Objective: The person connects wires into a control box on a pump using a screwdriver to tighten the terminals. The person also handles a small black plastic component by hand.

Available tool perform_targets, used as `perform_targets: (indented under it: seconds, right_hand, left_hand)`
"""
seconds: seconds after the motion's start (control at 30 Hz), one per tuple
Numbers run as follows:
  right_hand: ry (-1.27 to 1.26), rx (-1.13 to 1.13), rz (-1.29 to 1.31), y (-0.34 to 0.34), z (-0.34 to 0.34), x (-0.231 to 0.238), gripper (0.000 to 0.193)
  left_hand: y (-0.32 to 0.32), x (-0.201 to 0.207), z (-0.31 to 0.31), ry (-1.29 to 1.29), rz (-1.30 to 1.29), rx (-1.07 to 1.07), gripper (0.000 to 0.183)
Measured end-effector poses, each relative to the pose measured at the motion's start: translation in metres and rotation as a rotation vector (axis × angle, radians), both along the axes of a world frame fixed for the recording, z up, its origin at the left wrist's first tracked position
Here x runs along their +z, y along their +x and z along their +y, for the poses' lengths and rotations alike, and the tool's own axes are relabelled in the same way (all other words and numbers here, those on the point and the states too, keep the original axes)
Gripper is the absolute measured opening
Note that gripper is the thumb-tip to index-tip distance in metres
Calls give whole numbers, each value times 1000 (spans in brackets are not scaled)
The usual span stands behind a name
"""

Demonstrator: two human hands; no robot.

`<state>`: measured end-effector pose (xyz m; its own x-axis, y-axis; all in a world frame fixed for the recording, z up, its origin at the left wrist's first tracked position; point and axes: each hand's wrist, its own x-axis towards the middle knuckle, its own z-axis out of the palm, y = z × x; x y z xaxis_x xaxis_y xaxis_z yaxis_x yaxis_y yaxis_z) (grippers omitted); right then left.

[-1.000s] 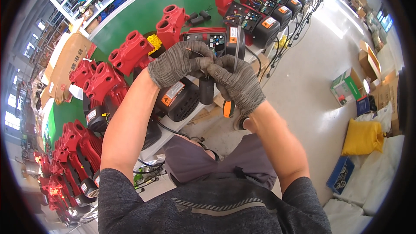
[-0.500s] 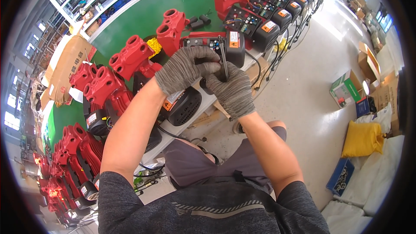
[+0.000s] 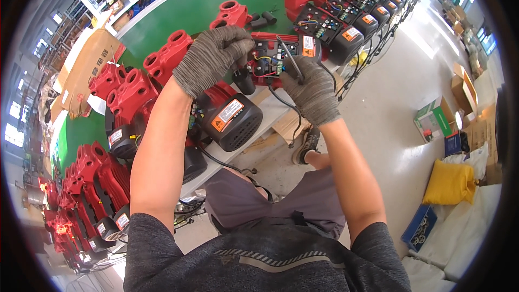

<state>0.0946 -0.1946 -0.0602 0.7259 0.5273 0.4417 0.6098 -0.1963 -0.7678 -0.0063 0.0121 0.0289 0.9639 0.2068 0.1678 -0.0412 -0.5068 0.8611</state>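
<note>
My gloved left hand [image 3: 215, 58] is closed, thumb against fingers, above a black cylindrical part [image 3: 243, 82] that hangs just below the fingertips and seems held by its top. In my gloved right hand [image 3: 313, 89] is a slim metal rod-like tool [image 3: 289, 57], slanting up and left; its exact kind is unclear. Both hands are at a red pump motor whose open black terminal box [image 3: 266, 57] shows wires and a green terminal strip. Nearer me stands another motor with a black fan cover [image 3: 235, 124], partly behind my left forearm.
Red pump bodies line the bench [image 3: 275, 111] on both sides, with finished-looking motors [image 3: 346, 43] trailing to the far right. Black cylinders [image 3: 262, 21] lie beyond the work. Cables hang off the bench edge. Cartons [image 3: 432, 113], a yellow sack [image 3: 448, 181] and a blue bin [image 3: 419, 227] stand on the right.
My hands have drawn apart: the left moved left and up, the right moved right with the metal tool. The terminal box and the black cylinder now show between them.
</note>
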Motion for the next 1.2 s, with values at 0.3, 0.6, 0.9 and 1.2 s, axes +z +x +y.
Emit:
perform_targets:
  seconds: [0.3,0.6,0.9,1.2]
  right_hand:
    - [-95,171,95,-1,46,20,34]
    - [-182,93,-66,0,55,18,30]
    - [-129,89,-153,-1,57,14,23]
    - [-295,62,-165,5,8,17,17]
  left_hand:
    - [2,2,7,-103,-189,213,15]
    - [3,-3,-1,188,-97,159,18]
    - [4,-5,-1,200,-99,138,18]
    - [25,-44,-3,248,111,-127,20]
